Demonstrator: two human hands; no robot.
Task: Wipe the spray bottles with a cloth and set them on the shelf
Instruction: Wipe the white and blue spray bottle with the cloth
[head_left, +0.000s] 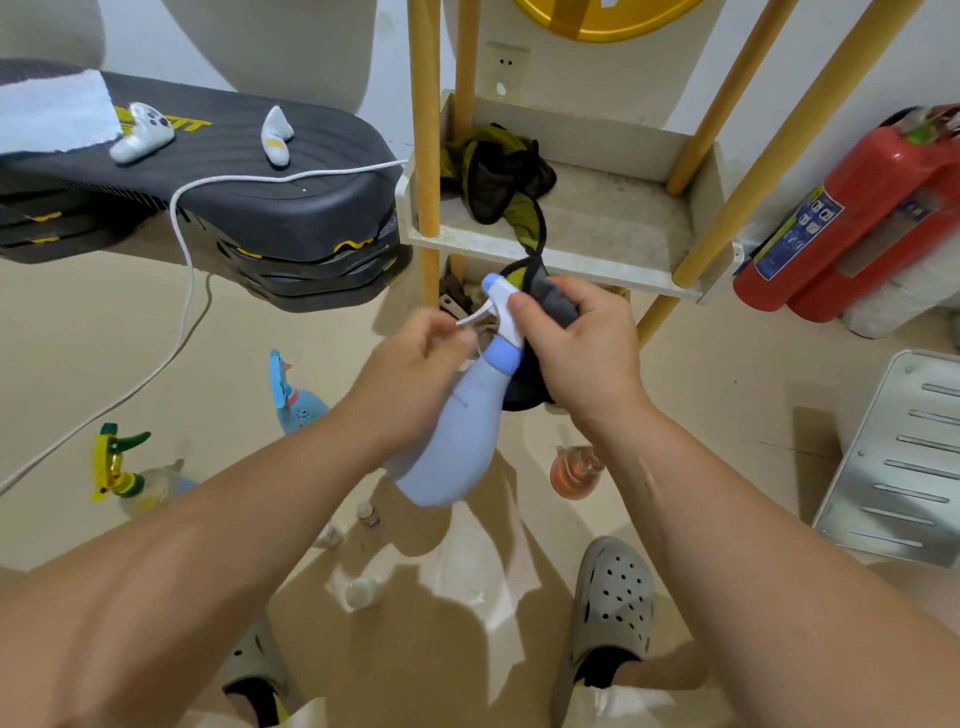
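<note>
A pale blue spray bottle (457, 436) with a white trigger head is held tilted in mid-air in front of the shelf (597, 260). My left hand (415, 374) grips it at the neck, fingers curled by the trigger. My right hand (576, 338) holds a dark grey and yellow-green cloth (550, 296) bunched against the white spray head. On the floor to the left stand a blue spray bottle (293, 400) and a clear one with a yellow-green trigger (124, 473). An orange bottle (574, 470) stands below my right wrist.
The white shelf tray has yellow posts (428, 130) and another dark cloth (493, 171) lying on it. Stacked black step platforms (234, 208) with controllers and a white cable sit left. A red fire extinguisher (852, 218) and a metal panel (893, 457) are right. Small bottles lie by my feet.
</note>
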